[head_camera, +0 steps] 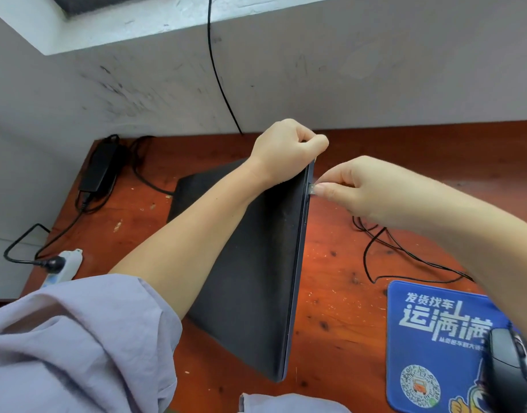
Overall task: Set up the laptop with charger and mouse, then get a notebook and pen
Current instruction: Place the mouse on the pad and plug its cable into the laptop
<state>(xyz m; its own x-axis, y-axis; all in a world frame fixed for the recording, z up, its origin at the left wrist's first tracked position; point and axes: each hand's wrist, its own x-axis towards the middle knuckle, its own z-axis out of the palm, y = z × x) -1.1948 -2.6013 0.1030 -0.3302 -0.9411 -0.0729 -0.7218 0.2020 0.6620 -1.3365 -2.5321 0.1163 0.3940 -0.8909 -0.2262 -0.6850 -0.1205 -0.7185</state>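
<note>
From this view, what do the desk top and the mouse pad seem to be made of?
Desk top: probably varnished wood, reddish-brown, glossy, with dark knots and scratches. Mouse pad: apparently cloth-covered, matte blue with printed white characters and a stitched-looking edge; its core is not visible.

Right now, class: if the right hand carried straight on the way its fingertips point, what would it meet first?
The right hand pinches a small plug aimed left. It would likely first meet the side edge of the tilted, closed laptop, seemingly at a port there.

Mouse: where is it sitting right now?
In the head view the mouse sits at the lower right, on the blue mouse pad, right of the tilted laptop.
</note>
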